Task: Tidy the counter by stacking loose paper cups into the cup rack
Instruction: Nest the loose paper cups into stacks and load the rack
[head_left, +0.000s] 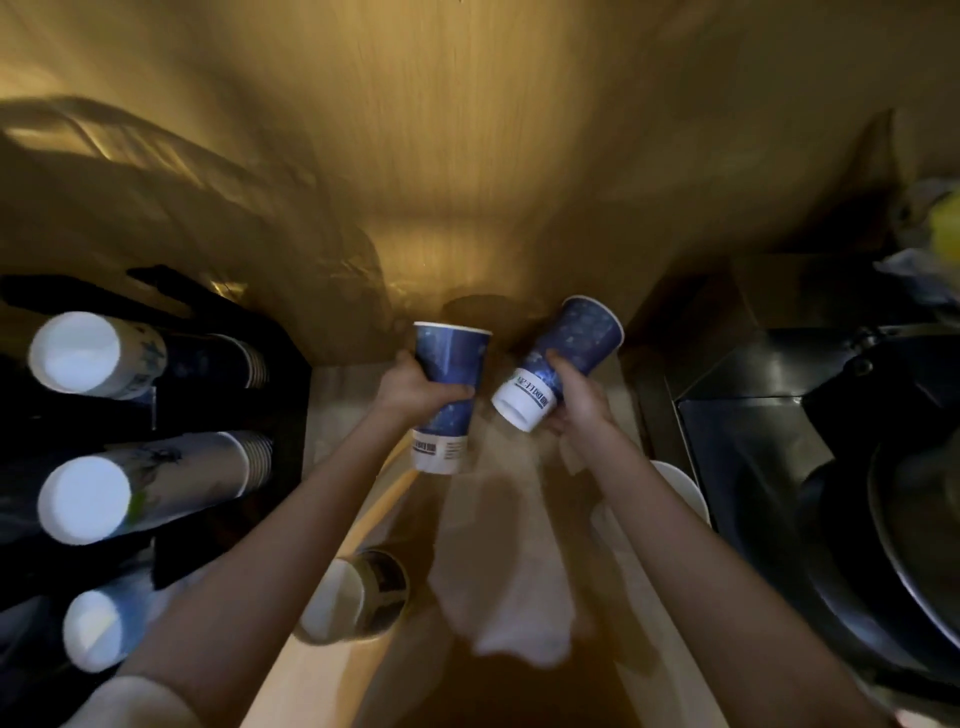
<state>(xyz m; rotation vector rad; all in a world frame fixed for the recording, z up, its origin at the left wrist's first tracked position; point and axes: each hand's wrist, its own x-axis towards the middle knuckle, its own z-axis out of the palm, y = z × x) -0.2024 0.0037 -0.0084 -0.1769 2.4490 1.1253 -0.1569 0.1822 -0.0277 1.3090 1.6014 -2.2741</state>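
Paper cups, two of them blue with white bases, are held above the pale desk (670, 670), one per hand. Left hand (415, 387): grip clenched around the middle of the upright cup (449, 395), mouth up, base down. Right hand (576, 402): grip wrapped around the lower half of the tilted cup (563, 358), whose mouth points to the far right and whose white base points near-left. The two cups sit just beside each other but apart.

Cup rack (280, 415): a dark frame at the left edge, holding three rows of nested cups lying on their sides, white bases towards the viewer; the top row (98, 356), the middle row (140, 486) and the near row (98, 629) are all occupied.

Suggested handling: nest one cup into the other first, lining up base to mouth squarely and pressing lightly so the thin walls do not crease, then carry the pair left.

Clearances: another loose cup (358, 597) lies on its side near the left forearm, and a white cloth (514, 587) is spread beneath the hands. Dark equipment (831, 467) crowds the right side. Open room lies in the central strip between the rack and that equipment.
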